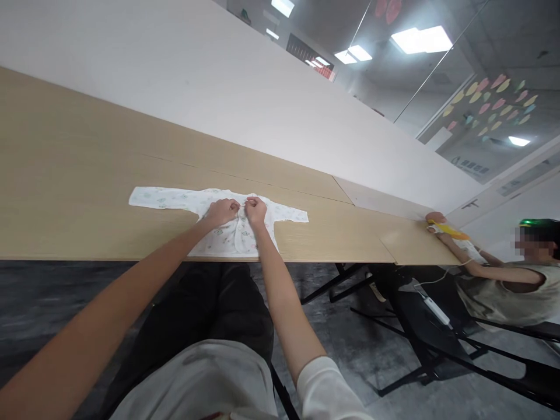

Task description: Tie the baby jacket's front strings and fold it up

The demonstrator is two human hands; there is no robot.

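A small white baby shirt (170, 199) with a faint print lies spread on the wooden table, its sleeves stretched out to both sides. My left hand (224, 211) rests on the upper front of the shirt, fingers bent and pinched at the front opening. Close beside it, my right hand (256, 210) pinches the other side of the opening, just below the neckline. The fingertips of both hands nearly meet. What exactly lies between them is too small to make out, but the cloth of the shirt is at the fingers.
The light wooden table (87, 169) runs along a white partition (196, 81). At the right, a co-worker (520, 280) sits handling a doll (436, 218) with yellow and white cloth. A black folding chair (420, 315) carries a white power strip (436, 310).
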